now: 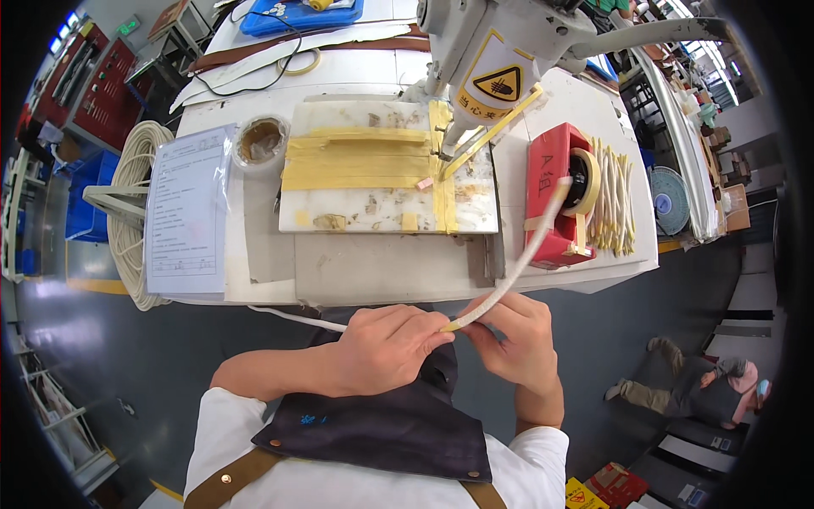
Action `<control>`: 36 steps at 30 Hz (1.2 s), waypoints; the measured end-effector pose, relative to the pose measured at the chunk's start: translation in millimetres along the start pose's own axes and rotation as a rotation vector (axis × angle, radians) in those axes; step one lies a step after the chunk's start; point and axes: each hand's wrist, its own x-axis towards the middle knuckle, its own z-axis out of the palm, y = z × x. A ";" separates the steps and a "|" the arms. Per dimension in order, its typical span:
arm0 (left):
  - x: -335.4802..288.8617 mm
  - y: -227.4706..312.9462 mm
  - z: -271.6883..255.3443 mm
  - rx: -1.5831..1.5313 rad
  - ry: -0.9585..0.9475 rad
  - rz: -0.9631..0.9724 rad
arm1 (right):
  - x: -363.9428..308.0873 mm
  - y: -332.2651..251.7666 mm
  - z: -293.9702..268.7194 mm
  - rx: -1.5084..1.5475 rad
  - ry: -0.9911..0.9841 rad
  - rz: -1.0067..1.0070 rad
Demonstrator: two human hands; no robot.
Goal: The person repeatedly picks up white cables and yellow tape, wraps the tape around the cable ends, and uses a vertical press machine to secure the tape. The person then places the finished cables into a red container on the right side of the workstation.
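While both hands meet just off the near edge of the white surface [360,78], a white cord [519,270] runs between them. The left hand [386,348] pinches the cord between thumb and bent fingers, right beside a narrow yellow band [454,326] wrapped round it. The right hand [513,335] pinches it on the other side of the band, thumb below and forefinger above. From there the cord curves up over the near edge toward the right, its end lying in view across a red tape dispenser [543,204]; whether the two touch, I cannot tell. On the left, more cord leads to the near edge.

The dispenser, with a roll of yellow tape [591,180], stands near the right edge, and short cord pieces [612,199] with yellow ends lie just beside it. A white board [365,212] crossed by yellow tape sits mid-surface under a machine [500,51]. Toward the left edge are a clear tape roll [260,142] and a printed sheet [188,212], with a big coil [127,204] beyond. A blue tray [292,19] rests at the far edge.
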 end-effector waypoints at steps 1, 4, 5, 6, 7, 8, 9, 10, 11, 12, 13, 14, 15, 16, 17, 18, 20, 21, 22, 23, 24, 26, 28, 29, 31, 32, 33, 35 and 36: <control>0.1 0.8 -1.7 -0.009 -0.028 -0.014 | -0.9 2.9 2.5 0.090 0.004 0.022; -2.8 4.5 -2.3 -0.094 -0.077 -0.062 | -2.6 11.1 12.1 0.302 0.031 0.062; -3.8 5.1 -2.7 -0.132 -0.103 -0.094 | -3.6 13.4 15.7 0.333 0.050 0.060; -5.0 5.1 -3.0 -0.167 -0.131 -0.128 | -4.6 16.3 19.8 0.367 0.069 0.056; -6.1 5.3 -3.2 -0.202 -0.158 -0.161 | -6.2 18.6 23.5 0.393 0.088 0.063; -7.0 7.0 -3.7 -0.350 -0.197 -0.314 | -8.6 20.3 27.0 0.418 0.106 0.070; -8.0 10.6 -5.3 -0.499 -0.233 -0.469 | -11.4 21.7 30.6 0.445 0.122 0.079; -8.3 13.0 -6.9 -0.647 -0.268 -0.626 | -14.3 24.6 34.7 0.471 0.129 0.072; -7.7 12.5 -9.8 -0.752 -0.333 -0.735 | -17.3 27.7 39.0 0.497 0.136 0.066; -6.1 9.5 -13.7 -0.858 -0.399 -0.841 | -19.3 29.0 41.4 0.521 0.144 0.058; -4.4 6.4 -16.5 -0.963 -0.465 -0.948 | -20.1 26.3 41.7 0.560 0.156 0.128; -4.0 2.0 -16.6 -1.066 -0.508 -1.016 | -20.0 21.3 41.1 0.598 0.168 0.198; -5.4 -3.5 -15.4 -1.170 -0.544 -1.085 | -19.9 18.1 41.0 0.637 0.174 0.265; -7.2 -8.9 -13.7 -1.275 -0.579 -1.152 | -22.6 21.6 42.4 0.611 0.149 0.195; -10.0 -14.6 -11.3 -1.394 -0.598 -1.188 | -27.1 29.6 45.0 0.584 0.125 0.125; -12.7 -20.5 -7.8 -1.517 -0.619 -1.221 | -31.4 35.7 48.3 0.555 0.102 0.058; -13.8 -22.0 -6.1 -1.608 -0.633 -1.272 | -36.0 38.9 59.4 0.778 0.161 0.083; -11.1 -20.1 -5.9 -1.575 -0.632 -1.291 | -36.3 37.8 64.7 0.887 0.196 0.097; -9.7 -17.8 -5.9 -1.540 -0.625 -1.310 | -27.3 26.9 66.3 0.926 0.287 0.170; -6.8 -11.9 -8.8 -1.284 -0.621 -1.193 | -14.0 9.9 65.1 0.962 0.378 0.244; -1.7 -2.7 -15.0 -1.034 -0.613 -1.070 | -14.7 9.0 63.4 0.918 0.383 0.304; -5.0 0.9 -14.8 -0.510 -0.452 -0.636 | -29.0 17.8 58.5 0.935 0.259 0.422; -19.9 -8.7 -4.1 0.042 -0.144 -0.019 | -45.2 26.1 51.8 1.045 0.010 0.529; -23.1 -10.9 -3.8 0.141 -0.136 0.065 | -45.1 17.8 51.7 1.207 0.042 0.514; -19.6 -8.6 -12.4 0.254 -0.189 0.129 | -36.0 2.9 48.3 1.275 0.111 0.451; -18.1 -8.0 -15.3 0.310 -0.216 0.163 | -34.4 0.4 47.7 1.309 0.146 0.419; -19.0 -8.4 -16.0 0.325 -0.207 0.191 | -36.6 -0.2 47.3 1.281 0.138 0.421; -21.2 -8.9 -16.0 0.354 -0.190 0.247 | -43.2 -0.8 44.9 1.227 0.123 0.426; -21.3 -8.4 -15.8 0.358 -0.182 0.250 | -43.1 -0.9 42.8 1.155 0.105 0.453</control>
